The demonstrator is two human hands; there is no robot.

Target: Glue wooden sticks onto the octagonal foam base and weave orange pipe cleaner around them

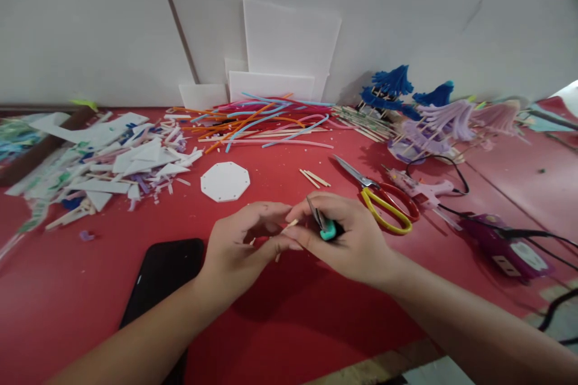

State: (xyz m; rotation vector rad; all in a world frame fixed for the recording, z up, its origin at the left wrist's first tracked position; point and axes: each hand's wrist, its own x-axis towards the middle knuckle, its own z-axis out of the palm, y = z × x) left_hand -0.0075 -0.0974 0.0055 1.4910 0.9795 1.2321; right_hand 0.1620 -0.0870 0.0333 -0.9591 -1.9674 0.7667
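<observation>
My left hand point(239, 243) and my right hand point(347, 234) meet above the red table point(280, 313), fingertips touching. Both pinch a thin wooden stick point(289, 225) between them. My right hand also grips a small cutter with a teal handle point(326, 228), its grey blade pointing up and away. A white octagonal foam piece point(224, 181) lies just beyond my hands. A few short wooden sticks point(314, 178) lie to its right.
A black phone point(160, 280) lies under my left forearm. Scissors with red and yellow handles point(383, 201), a pink glue gun point(422, 189) and a purple power strip point(506, 246) sit at the right. Foam scraps point(103, 168) pile at the left; coloured strips point(262, 120) and tassel models point(424, 114) lie behind.
</observation>
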